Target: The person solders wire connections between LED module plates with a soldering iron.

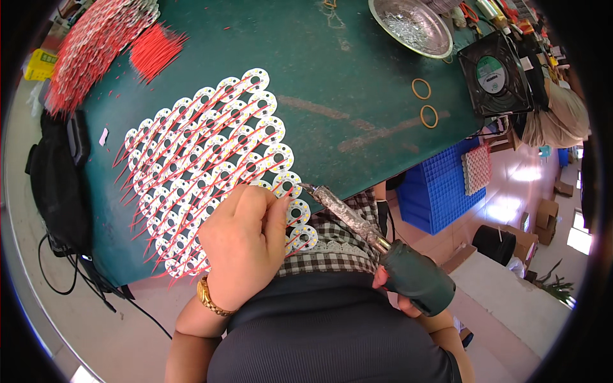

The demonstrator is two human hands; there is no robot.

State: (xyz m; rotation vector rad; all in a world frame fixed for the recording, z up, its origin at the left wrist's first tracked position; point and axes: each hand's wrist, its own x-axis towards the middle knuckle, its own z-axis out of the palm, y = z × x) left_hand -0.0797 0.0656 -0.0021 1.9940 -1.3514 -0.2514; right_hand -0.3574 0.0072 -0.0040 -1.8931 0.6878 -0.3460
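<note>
Rows of small white ring-shaped circuit boards [279,149] lie edge to edge on the green table mat, with thin red wires [220,184] running slantwise across them. My left hand [241,233] is closed over the near right part of the rows, thumb and forefinger pinched by a board near the right edge. A red wire seems to run to its fingertips, but the hand hides most of it. My right hand [408,305] grips the dark green handle of a soldering iron [418,274]. Its tip is at that same board, close to my left fingertips; I cannot tell whether it touches.
Stacked boards with red wires [96,48] and a pile of red wires [155,52] are at the far left. A metal bowl [412,29], two rubber bands [429,117] and a black fan [495,75] lie far right. A blue crate [434,191] stands beyond the table's right edge.
</note>
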